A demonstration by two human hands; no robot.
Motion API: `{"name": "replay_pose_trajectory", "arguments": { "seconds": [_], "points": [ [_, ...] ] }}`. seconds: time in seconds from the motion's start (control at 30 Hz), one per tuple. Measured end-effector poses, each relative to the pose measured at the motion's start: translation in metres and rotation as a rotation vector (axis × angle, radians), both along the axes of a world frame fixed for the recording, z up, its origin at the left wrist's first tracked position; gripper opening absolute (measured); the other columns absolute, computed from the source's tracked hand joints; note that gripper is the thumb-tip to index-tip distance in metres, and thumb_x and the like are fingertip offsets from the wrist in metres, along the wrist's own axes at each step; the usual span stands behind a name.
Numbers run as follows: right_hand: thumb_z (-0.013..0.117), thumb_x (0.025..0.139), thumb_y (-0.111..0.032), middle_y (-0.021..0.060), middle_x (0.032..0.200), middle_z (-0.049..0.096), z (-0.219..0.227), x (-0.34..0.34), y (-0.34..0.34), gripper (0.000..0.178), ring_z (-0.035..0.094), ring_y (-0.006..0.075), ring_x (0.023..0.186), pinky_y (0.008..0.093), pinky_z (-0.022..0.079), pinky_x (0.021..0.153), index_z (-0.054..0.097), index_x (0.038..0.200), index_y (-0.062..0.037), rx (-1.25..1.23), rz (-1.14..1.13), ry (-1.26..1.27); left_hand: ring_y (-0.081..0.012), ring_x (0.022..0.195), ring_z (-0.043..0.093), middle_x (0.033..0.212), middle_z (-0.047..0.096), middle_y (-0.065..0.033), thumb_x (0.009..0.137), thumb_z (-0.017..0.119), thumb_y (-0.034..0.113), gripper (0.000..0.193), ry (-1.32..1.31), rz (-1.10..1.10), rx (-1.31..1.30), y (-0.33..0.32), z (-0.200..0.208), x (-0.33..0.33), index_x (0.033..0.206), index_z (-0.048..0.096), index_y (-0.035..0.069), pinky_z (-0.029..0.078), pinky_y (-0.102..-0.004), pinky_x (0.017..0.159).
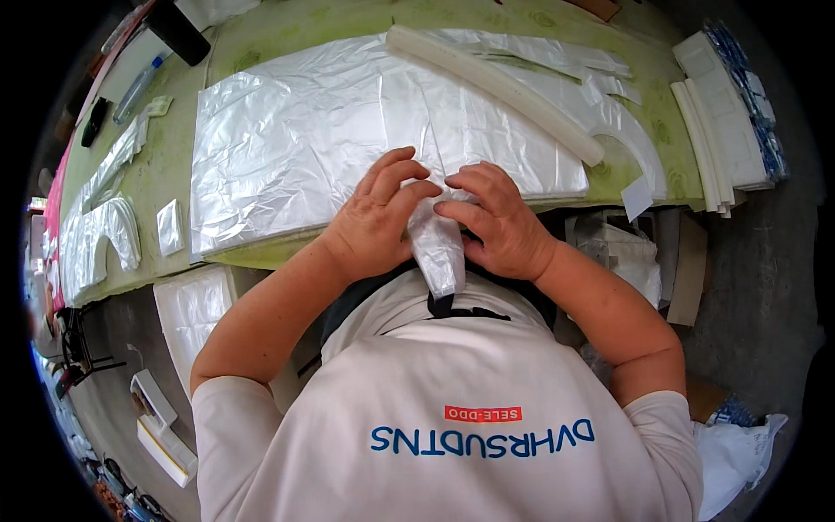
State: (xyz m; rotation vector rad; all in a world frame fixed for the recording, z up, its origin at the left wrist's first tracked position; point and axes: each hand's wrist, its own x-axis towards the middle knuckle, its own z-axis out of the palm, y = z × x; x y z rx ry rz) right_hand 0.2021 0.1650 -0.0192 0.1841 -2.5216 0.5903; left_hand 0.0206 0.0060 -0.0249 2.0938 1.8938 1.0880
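Close to my waist, at the near edge of the table, I hold a narrow folded piece of clear plastic film (437, 250) that looks like a plastic bag. My left hand (372, 216) grips its left side with curled fingers. From the other side my right hand (503, 222) pinches it, the thumb partly hidden behind the film. The lower end of the film hangs toward my belt. Just beyond both hands a wide stack of shiny plastic bags (278, 143) lies flat, its surface wrinkled.
A long pale tube (496, 94) lies slantwise across the stack. Plastic offcuts (109, 230) lie at left, near a small folded packet (170, 227). A bottle (137, 90) and a black cylinder (177, 33) stand far left. White packages (718, 113) sit at right; boxes (687, 270) are under the table.
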Motion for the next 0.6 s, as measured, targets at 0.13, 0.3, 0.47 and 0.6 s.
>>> {"name": "replay_pose_trajectory", "arguments": {
  "seconds": [0.13, 0.3, 0.47, 0.6],
  "points": [
    [0.078, 0.071, -0.011, 0.0111, 0.127, 0.054, -0.003, -0.007, 0.005, 0.046, 0.052, 0.0362, 0.118, 0.0524, 0.040, 0.108, 0.066, 0.115, -0.0170, 0.077, -0.012, 0.011, -0.0327, 0.116, 0.059, 0.114, 0.063, -0.0081, 0.072, 0.079, 0.012, 0.061, 0.066, 0.165, 0.079, -0.002, 0.000, 0.001, 0.128, 0.057, 0.012, 0.039, -0.0526, 0.111],
    [0.077, 0.072, -0.013, 0.0090, 0.123, 0.059, 0.008, -0.015, 0.007, 0.037, 0.052, 0.0353, 0.119, 0.0508, 0.039, 0.107, 0.070, 0.108, -0.0172, 0.047, 0.024, -0.070, -0.0280, 0.111, 0.062, 0.108, 0.069, -0.0042, 0.075, 0.079, 0.016, 0.070, -0.062, 0.153, -0.109, -0.003, 0.007, -0.001, 0.138, 0.049, 0.012, 0.038, -0.0527, 0.111],
    [0.076, 0.073, -0.015, 0.0075, 0.111, 0.066, 0.008, -0.030, 0.018, 0.026, 0.058, 0.0328, 0.112, 0.0448, 0.043, 0.101, 0.069, 0.097, -0.0153, -0.015, 0.061, -0.077, -0.0300, 0.113, 0.061, 0.112, 0.069, -0.0059, 0.075, 0.080, 0.017, 0.076, -0.137, 0.199, -0.164, -0.001, 0.014, 0.002, 0.143, 0.046, 0.009, 0.039, -0.0505, 0.110],
    [0.075, 0.074, -0.015, 0.0060, 0.097, 0.068, 0.004, -0.040, 0.027, 0.019, 0.061, 0.0322, 0.099, 0.0414, 0.047, 0.090, 0.064, 0.089, -0.0134, -0.201, 0.058, -0.111, -0.0336, 0.114, 0.060, 0.112, 0.067, -0.0090, 0.072, 0.079, 0.007, 0.076, -0.080, 0.212, -0.039, -0.001, 0.009, -0.004, 0.141, 0.048, 0.004, 0.045, -0.0439, 0.102]
  ]
}}
